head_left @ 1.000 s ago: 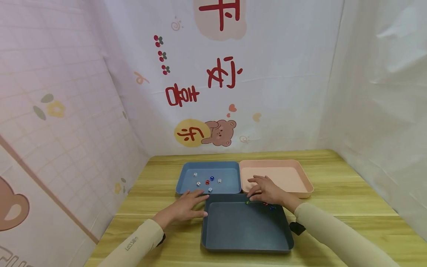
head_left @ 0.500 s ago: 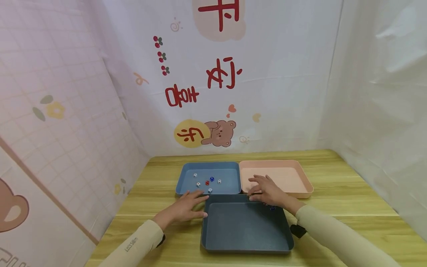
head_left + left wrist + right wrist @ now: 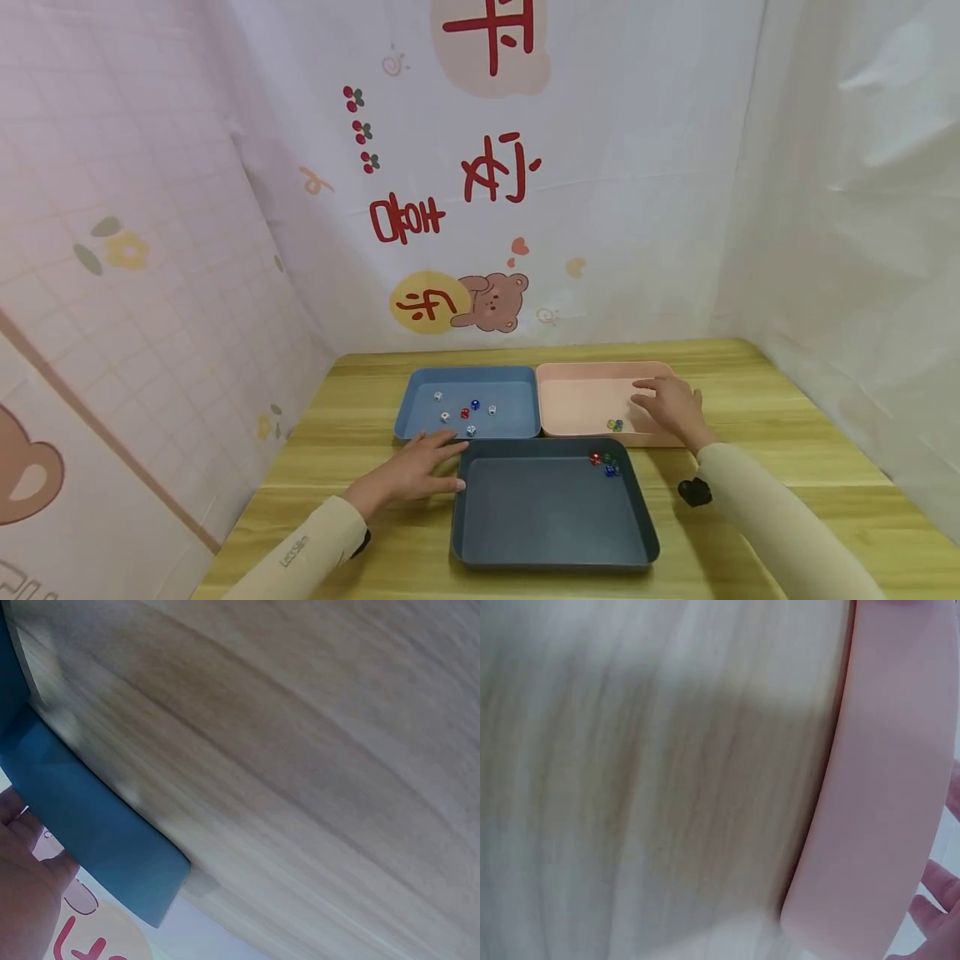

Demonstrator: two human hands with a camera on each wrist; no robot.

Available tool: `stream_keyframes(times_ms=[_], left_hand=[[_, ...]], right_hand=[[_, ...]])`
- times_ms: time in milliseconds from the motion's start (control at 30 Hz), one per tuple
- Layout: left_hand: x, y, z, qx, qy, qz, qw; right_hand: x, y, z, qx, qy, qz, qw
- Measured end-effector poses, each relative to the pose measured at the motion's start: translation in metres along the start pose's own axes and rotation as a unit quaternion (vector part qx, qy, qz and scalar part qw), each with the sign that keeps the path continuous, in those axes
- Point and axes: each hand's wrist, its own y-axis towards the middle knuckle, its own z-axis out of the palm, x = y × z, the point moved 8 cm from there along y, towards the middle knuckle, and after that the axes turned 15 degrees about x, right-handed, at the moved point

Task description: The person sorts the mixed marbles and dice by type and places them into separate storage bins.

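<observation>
My right hand (image 3: pixel 670 404) hovers over the right side of the pink tray (image 3: pixel 577 373), fingers apart and slightly bent, with nothing seen between them. Yellow-green and blue dice (image 3: pixel 615 425) lie near that tray's front wall. In the right wrist view, bent fingers (image 3: pixel 939 889) show beyond the pink outer wall. My left hand (image 3: pixel 415 468) lies with spread fingers at the left rim of the dark tray (image 3: pixel 555 517). The left wrist view has part of this hand (image 3: pixel 30 877) beside a tray's bluish outer wall. Red, blue and green dice (image 3: pixel 606 464) sit in the dark tray's far right corner.
Left of the pink tray stands a blue tray (image 3: pixel 517 387) with several white dice, a red die (image 3: pixel 465 413) and a blue die (image 3: pixel 476 405). All three trays adjoin on a wooden table (image 3: pixel 360 375). Printed cloth (image 3: pixel 637 167) hangs behind.
My right hand has moved right, from over the border of the dark and pink trays to the pink tray's right side. Dice now show inside the pink tray. The left hand stays put.
</observation>
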Motion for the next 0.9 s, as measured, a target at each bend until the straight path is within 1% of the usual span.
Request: stream_keyframes(times_ms=[33,100,133,200,300,367,433,500,533,600,700,800,900], left_hand=[[0.0,0.0,0.0,0.0,-0.001,0.001,1.0],[0.001,-0.001,0.001,-0.001,-0.001,0.002,1.0],[0.001,-0.001,0.001,0.0,-0.001,0.002,1.0],[0.001,-0.001,0.001,-0.001,0.001,0.003,1.0],[0.002,-0.001,0.001,-0.002,0.003,0.002,1.0],[0.002,-0.001,0.001,-0.002,0.004,0.002,1.0],[0.002,0.0,0.001,-0.002,0.003,0.002,1.0],[0.002,0.0,0.001,-0.002,0.006,0.002,1.0],[0.002,0.001,0.0,-0.002,0.009,0.001,1.0],[0.002,0.001,0.0,-0.004,0.01,0.001,0.9999],[0.002,0.001,-0.001,-0.006,0.011,0.001,0.9999],[0.001,0.0,0.0,-0.005,0.009,0.0,0.9999],[0.001,0.001,0.0,-0.002,0.008,-0.003,1.0]], right_hand=[[0.0,0.0,0.0,-0.002,0.0,-0.003,1.0],[0.004,-0.002,0.001,-0.008,0.0,-0.024,0.9997],[0.008,-0.004,0.001,-0.01,-0.002,-0.042,0.9991],[0.022,-0.01,0.003,-0.017,-0.009,-0.092,0.9956],[0.046,-0.023,0.008,-0.024,-0.025,-0.173,0.9844],[0.059,-0.033,0.013,-0.018,-0.031,-0.209,0.9772],[0.069,-0.043,0.02,-0.001,-0.034,-0.233,0.9719],[0.075,-0.051,0.027,0.018,-0.053,-0.242,0.9686],[0.078,-0.054,0.031,0.027,-0.07,-0.241,0.9677],[0.083,-0.06,0.036,0.039,-0.111,-0.242,0.9632],[0.087,-0.063,0.043,0.055,-0.169,-0.232,0.9562],[0.087,-0.062,0.048,0.071,-0.189,-0.22,0.9544],[0.088,-0.059,0.053,0.08,-0.193,-0.215,0.9539]])
